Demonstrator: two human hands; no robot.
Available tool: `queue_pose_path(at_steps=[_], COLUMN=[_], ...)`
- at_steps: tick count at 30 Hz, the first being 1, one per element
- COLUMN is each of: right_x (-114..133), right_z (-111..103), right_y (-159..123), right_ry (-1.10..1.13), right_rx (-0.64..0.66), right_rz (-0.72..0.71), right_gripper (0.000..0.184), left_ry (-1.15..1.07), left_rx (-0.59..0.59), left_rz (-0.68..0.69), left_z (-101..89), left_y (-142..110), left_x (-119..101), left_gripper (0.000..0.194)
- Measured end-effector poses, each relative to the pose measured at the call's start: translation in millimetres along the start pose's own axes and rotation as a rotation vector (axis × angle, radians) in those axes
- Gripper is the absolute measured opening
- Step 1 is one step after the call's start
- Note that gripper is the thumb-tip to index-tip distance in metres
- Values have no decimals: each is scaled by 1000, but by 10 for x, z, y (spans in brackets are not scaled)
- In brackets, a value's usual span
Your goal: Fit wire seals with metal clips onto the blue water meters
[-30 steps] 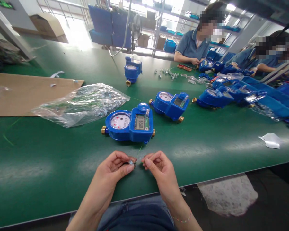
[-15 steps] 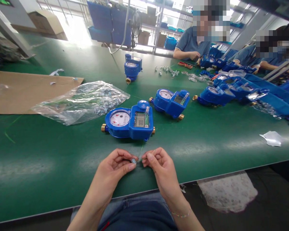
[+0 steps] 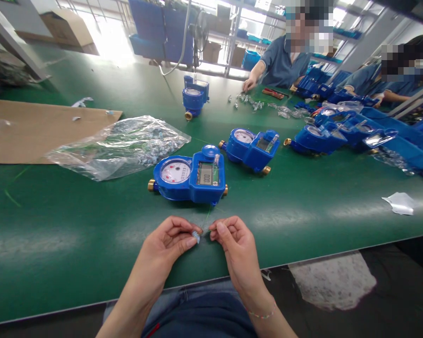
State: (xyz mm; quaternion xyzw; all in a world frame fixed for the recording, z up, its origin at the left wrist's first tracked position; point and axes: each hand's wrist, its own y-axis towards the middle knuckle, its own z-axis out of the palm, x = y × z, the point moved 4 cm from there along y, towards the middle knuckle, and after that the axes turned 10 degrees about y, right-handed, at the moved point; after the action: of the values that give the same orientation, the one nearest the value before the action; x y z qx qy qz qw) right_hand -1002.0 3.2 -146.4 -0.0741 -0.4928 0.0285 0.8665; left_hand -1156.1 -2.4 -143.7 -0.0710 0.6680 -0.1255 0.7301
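Between the thumb and forefinger of my left hand (image 3: 167,244) is a small pale-blue plastic seal (image 3: 196,236). My right hand (image 3: 235,241) is a little way to its right, thumb and forefinger pinched on a thin green wire, most of which the fingers hide. A strand of green wire (image 3: 207,215) runs from between the hands up to the lower edge of a blue water meter (image 3: 207,192). That meter lies just beyond my fingers, its round dial and digital display facing up. Neither hand touches the meter body.
Left of the meter lies a clear plastic bag (image 3: 127,145) of similar seals and green wires, partly over brown cardboard (image 3: 38,131). A second water meter (image 3: 250,148) and a third (image 3: 193,101) stand farther back. More meters (image 3: 317,138) crowd the right, near co-workers.
My right hand has shifted slightly right, and the seal in my left fingers has turned a bit downward. Across the table, a co-worker's arm has reached out toward small metallic pieces.
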Motion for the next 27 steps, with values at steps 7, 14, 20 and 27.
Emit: queue_pose_path(at_steps=[7,14,20,27], right_x=[24,104,164,130], right_z=[36,40,22,48], right_y=[5,4,22,36], right_ry=[-17,-101,-168,-141], right_rx=[20,62,51,77], right_rz=[13,-18,-12,27], right_gripper=[17,18,18,18], left_ry=[-3,30,54,32], left_rx=[8,-17,-25,11], left_rz=[13,15,4,6], left_z=[-13,-29,-26,33], left_y=[13,0,18,9], left_x=[17,25,18,-4], left_gripper=[20,21,23,23])
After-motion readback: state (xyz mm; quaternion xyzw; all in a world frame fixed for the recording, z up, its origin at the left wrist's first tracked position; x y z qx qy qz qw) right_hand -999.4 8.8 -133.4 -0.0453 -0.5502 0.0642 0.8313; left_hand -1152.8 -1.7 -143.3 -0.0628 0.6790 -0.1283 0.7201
